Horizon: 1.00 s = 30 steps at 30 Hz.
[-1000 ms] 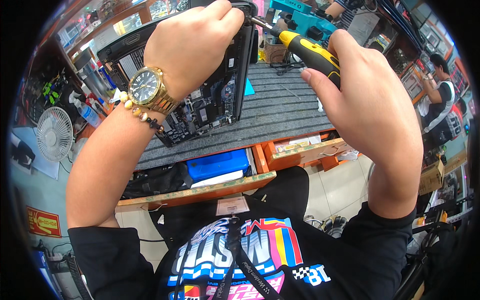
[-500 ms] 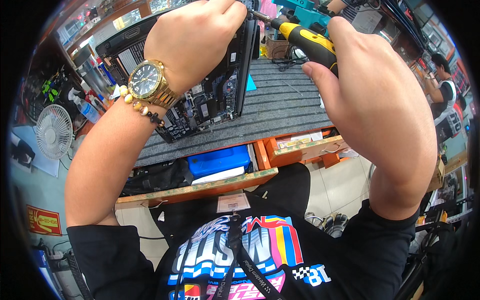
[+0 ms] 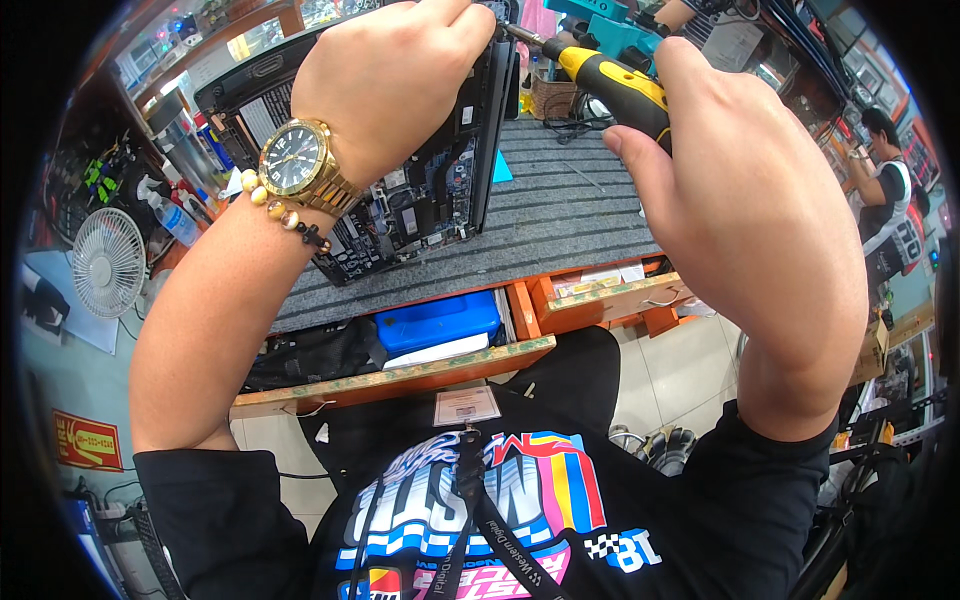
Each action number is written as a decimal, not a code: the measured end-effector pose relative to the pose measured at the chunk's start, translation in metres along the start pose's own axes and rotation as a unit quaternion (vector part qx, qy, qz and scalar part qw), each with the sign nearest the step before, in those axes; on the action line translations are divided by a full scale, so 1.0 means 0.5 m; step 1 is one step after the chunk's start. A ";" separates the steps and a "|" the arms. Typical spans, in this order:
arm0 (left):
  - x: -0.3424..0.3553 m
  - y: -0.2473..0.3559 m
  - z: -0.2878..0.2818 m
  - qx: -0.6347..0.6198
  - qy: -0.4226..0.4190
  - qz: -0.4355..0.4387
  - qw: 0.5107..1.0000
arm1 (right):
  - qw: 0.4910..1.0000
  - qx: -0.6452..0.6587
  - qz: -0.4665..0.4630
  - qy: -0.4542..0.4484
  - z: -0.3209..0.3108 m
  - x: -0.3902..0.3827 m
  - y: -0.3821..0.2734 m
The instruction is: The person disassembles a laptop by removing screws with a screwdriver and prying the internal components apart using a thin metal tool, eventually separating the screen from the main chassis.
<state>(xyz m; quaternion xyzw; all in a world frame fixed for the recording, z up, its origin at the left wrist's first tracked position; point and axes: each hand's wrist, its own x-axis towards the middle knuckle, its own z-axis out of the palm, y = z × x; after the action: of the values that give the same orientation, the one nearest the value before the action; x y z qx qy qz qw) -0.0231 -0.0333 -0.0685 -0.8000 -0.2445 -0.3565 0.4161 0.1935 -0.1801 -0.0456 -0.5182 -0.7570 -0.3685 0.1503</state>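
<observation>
My right hand (image 3: 755, 190) grips a yellow and black electric screwdriver (image 3: 610, 78), thumb beneath it. Its metal bit points left, to the fingertips of my left hand (image 3: 395, 85) at the top edge of the view. Those left fingers are curled closed; what they pinch, if anything, is hidden. Behind my left hand and wrist stands an opened-up laptop (image 3: 425, 200), tilted, its circuit board and inner parts bare. The screwdriver's tip is by the laptop's upper right corner; whether it touches a screw I cannot tell. A gold watch and a bead bracelet are on my left wrist.
The laptop stands on a grey ribbed mat (image 3: 560, 215). Below the bench edge, an open drawer holds a blue box (image 3: 440, 322); another drawer (image 3: 610, 300) is open beside it. A white fan (image 3: 108, 260) stands left. At far right sits another person (image 3: 885, 190).
Almost nothing differs. My right hand and the screwdriver have shifted very slightly left; my left hand stays at the laptop's top corner.
</observation>
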 end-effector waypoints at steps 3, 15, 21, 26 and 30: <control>-0.001 0.001 -0.004 0.003 -0.008 -0.003 1.000 | 1.000 -0.002 0.003 -0.008 -0.001 0.000 0.002; 0.002 0.003 -0.008 0.003 -0.014 -0.012 1.000 | 1.000 -0.003 -0.004 0.001 0.001 -0.002 0.005; 0.002 0.004 -0.011 0.008 -0.013 -0.013 1.000 | 1.000 -0.004 -0.001 -0.004 0.002 -0.002 0.006; 0.001 0.003 -0.014 0.000 -0.025 -0.016 1.000 | 1.000 -0.006 0.013 -0.012 0.003 -0.004 0.004; 0.001 0.003 -0.007 0.008 -0.015 -0.015 1.000 | 1.000 -0.006 0.017 -0.021 0.000 -0.002 0.004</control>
<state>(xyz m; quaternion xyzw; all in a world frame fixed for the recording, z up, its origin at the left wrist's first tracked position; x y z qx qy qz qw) -0.0230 -0.0370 -0.0675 -0.7981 -0.2656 -0.3484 0.4137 0.1957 -0.1802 -0.0454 -0.5399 -0.7487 -0.3595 0.1370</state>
